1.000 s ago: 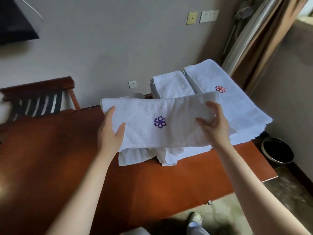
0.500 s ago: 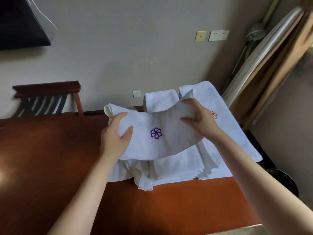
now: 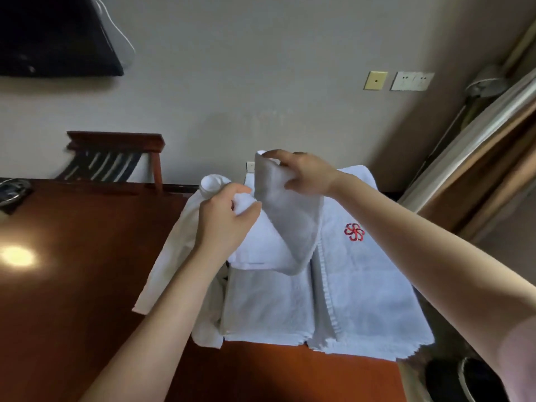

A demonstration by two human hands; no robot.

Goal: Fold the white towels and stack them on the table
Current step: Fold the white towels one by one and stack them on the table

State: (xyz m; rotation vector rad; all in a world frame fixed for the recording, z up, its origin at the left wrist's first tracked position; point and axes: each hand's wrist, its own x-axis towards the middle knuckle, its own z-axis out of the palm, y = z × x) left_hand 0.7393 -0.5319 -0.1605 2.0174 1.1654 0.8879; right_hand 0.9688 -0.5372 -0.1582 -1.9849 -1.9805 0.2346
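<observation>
Far to the left of the folded white towel with a red flower emblem (image 3: 362,285), a dark round dish (image 3: 13,192) sits at the edge of the reddish-brown wooden table (image 3: 87,271), and a black flat screen (image 3: 58,36) hangs on the wall above it. Closer to that towel, behind the table, stands a dark wooden chair with a striped back (image 3: 116,158). Nearer still, a loose, rumpled white towel (image 3: 171,256) lies slanted on the tabletop. The left hand (image 3: 223,224) is held above it, its fingers curled round one bunched end of a plain white towel (image 3: 290,221). The right hand (image 3: 304,175), just left of the emblem towel's far edge, pinches the other end and holds it higher, so the cloth hangs doubled between both hands. Under it, touching the emblem towel's left side, lies a folded stack of white towels (image 3: 266,306). High to the right of the emblem towel, a yellow wall plate (image 3: 375,80) and a white switch plate (image 3: 412,81) sit on the wall, with brown curtains (image 3: 478,169) beyond. Below and right, a dark round bin (image 3: 470,381) stands on the floor.
</observation>
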